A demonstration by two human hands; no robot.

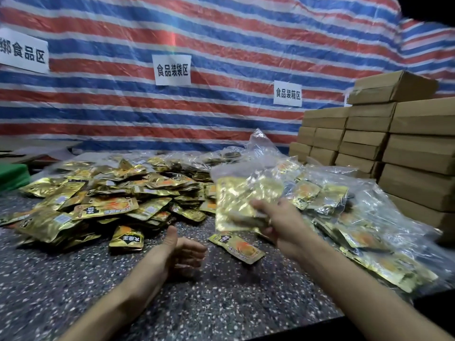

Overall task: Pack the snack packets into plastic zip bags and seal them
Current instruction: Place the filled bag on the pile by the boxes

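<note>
Head view: a speckled grey table (pixel 221 303) stands before a striped red, white and blue tarp (pixel 221 33). Three white paper signs hang on the tarp. The middle sign (pixel 172 70) reads 食品装袋区, and the right sign (pixel 287 93) reads 食品装箱区. The left sign (pixel 23 51) is cut off by the frame edge and ends in 食品区.

A wide heap of loose gold snack packets (pixel 103 193) covers the left and middle of the table. Each packet carries a black label with white characters and an orange picture, but the writing is too blurred to read with certainty. One single packet (pixel 237 247) lies apart from the heap, near the hands.

The right hand (pixel 278 222) grips a clear zip bag (pixel 241 193) stuffed with gold packets, thumb and fingers clamped round its lower edge, holding it up off the table. The bag is blurred, and whether its zip is closed cannot be told.

The left hand (pixel 182 252) hovers just over the table with its thumb up and fingers loosely apart, holding nothing.

To the right lies a pile of filled bags (pixel 344 217), and behind it are stacked brown cardboard boxes (pixel 394 143). A green object (pixel 12 175) sits at the far left edge.
</note>
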